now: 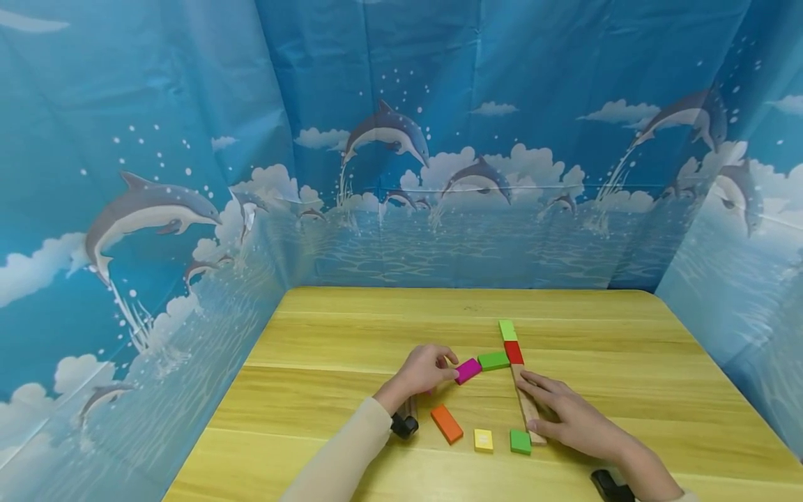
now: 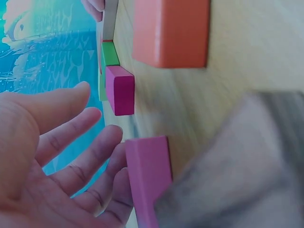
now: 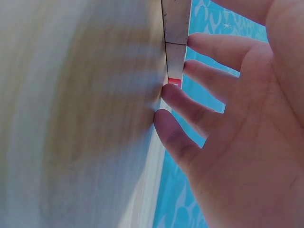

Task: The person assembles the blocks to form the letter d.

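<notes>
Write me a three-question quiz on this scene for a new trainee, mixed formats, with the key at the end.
1. In the head view, which block lies between the light green block and the unpainted blocks?
A. magenta block
B. red block
C. pink block

2. True or false: the right hand is touching the unpainted blocks.

3. Fill in the blank: in the head view, the yellow block sits between the orange block and the ____ block beside the right thumb.

Key:
1. B, the red block.
2. True; its fingertips meet them in the right wrist view.
3. Green: the small green block.
</notes>
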Tool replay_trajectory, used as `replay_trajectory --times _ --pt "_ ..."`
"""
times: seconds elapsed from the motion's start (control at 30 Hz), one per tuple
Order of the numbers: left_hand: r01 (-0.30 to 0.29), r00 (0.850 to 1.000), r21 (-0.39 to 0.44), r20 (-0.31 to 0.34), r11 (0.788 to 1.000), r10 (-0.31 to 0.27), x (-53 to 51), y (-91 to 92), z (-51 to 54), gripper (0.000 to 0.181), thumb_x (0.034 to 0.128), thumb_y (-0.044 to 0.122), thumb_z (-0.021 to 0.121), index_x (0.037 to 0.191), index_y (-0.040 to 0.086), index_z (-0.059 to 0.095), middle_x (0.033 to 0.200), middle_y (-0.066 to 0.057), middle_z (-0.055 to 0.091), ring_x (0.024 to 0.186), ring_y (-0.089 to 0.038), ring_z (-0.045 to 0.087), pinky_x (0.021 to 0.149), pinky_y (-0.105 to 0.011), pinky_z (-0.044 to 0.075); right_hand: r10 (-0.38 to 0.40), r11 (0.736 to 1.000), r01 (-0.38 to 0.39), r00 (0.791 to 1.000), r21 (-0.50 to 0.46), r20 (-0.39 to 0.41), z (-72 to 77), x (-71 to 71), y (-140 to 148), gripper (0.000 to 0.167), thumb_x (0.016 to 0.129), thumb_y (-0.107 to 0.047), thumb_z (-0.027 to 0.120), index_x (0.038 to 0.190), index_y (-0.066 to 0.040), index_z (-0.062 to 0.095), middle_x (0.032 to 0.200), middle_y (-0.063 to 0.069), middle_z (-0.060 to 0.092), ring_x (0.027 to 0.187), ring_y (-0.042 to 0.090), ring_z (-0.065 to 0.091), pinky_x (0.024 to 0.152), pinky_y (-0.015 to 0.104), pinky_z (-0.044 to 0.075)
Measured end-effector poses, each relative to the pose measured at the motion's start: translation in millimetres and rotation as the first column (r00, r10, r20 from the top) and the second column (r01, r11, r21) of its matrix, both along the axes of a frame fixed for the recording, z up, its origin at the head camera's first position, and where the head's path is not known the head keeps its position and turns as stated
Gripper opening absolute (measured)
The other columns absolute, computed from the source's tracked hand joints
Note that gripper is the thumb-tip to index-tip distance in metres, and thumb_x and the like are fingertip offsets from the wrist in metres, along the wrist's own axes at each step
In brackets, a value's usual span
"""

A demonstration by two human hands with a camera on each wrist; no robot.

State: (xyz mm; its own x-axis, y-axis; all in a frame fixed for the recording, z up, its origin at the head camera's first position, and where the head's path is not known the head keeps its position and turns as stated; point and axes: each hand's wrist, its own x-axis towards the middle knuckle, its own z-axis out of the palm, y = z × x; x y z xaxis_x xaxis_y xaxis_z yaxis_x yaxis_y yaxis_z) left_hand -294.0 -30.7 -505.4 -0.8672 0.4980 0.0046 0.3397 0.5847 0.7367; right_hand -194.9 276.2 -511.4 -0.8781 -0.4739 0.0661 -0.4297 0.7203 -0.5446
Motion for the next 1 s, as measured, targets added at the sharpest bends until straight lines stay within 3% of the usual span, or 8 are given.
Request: replay_trajectory --times 0.2,0.47,0.77,1.0 --pt "0.032 0.999 0.047 0.014 0.998 -0.033 1.5 -8.4 -2.7 0.021 0.0949 0.02 0.072 0.115 0.013 0.072 0.086 0.004 0.064 0.048 -0.027 0.06 0.052 -0.028 0.049 -0.002 1.0 0.002 1.0 0.012 0.008 -3.6 -1.7 1.5 0.075 0.096 -0.05 0.063 0.157 -0.016 0.038 0.163 0.007 0.028 0.144 0.04 0.029 0.104 0.064 0.035" --pt "0.099 0.993 0.043 -0.062 0.994 -0.097 -3.5 -24.9 -7.0 0.025 0.0939 0.023 0.074 0.117 0.013 0.073 0.092 0.007 0.066 0.079 -0.006 0.06 0.072 -0.026 0.05 -0.003 1.0 0.003 0.999 0.004 0.032 -5.2 -2.8 1.2 0.075 0.096 -0.05 0.063 0.158 -0.017 0.037 0.163 0.006 0.027 0.145 0.04 0.027 0.105 0.064 0.034" --pt "0.127 0.992 0.075 -0.04 0.989 -0.124 -7.0 -43.3 -4.8 0.028 0.0934 0.018 0.074 0.12 0.01 0.072 0.103 -0.004 0.07 0.088 -0.008 0.062 0.08 -0.028 0.052 -0.004 1.0 0.004 1.0 0.009 0.023 -6.1 -3.8 2.0 0.075 0.096 -0.051 0.062 0.158 -0.017 0.037 0.163 0.007 0.028 0.145 0.04 0.028 0.104 0.064 0.035" --pt "0.134 0.991 0.074 -0.018 0.988 -0.133 -10.4 -53.5 -5.2 0.031 0.0926 0.02 0.075 0.122 0.011 0.071 0.107 -0.002 0.07 0.094 -0.01 0.062 0.084 -0.03 0.051 -0.003 1.0 0.003 0.999 0.004 0.032 -4.5 -3.3 3.3 0.074 0.096 -0.051 0.062 0.158 -0.018 0.036 0.164 0.006 0.027 0.145 0.04 0.027 0.104 0.065 0.034"
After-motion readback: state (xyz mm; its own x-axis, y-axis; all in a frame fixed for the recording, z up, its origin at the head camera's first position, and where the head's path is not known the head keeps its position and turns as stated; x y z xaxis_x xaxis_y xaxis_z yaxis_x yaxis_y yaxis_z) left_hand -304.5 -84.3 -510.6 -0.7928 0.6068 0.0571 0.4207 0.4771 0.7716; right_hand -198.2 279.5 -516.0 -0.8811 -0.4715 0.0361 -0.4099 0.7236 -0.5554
